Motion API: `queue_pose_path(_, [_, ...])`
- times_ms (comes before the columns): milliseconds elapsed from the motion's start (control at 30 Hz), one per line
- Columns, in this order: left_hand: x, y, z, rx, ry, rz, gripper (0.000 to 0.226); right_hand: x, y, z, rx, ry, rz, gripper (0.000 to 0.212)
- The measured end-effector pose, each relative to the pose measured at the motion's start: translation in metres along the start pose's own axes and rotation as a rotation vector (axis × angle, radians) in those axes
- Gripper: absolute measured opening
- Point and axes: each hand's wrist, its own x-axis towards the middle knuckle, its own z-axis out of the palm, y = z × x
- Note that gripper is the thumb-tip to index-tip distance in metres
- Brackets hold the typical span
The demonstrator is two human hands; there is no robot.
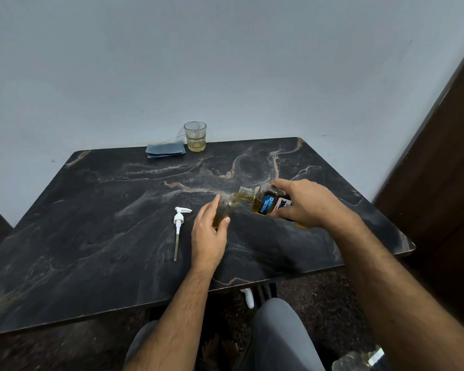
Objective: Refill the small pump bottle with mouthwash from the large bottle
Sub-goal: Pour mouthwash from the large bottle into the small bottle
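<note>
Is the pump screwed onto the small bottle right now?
No, the white pump lies loose on the table, left of the small bottle held in the left hand.

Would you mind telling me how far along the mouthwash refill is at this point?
Done: the pump head is off and lies on the table. In hand: the left hand holds the small bottle while the right hand tips the large bottle into it. Left: finishing the pour, refitting the pump.

Glass [195, 136], blue cloth [165, 150], table [91, 210]
</note>
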Motion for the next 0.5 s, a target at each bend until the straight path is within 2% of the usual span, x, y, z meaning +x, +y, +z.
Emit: queue_pose_path(500, [0.0001,-0.0005,0.0002,-0.004,-0.015,-0.013,0.059,0.0004,-0.0013,-0.0035,-0.018,-0.025,0.006,0.059])
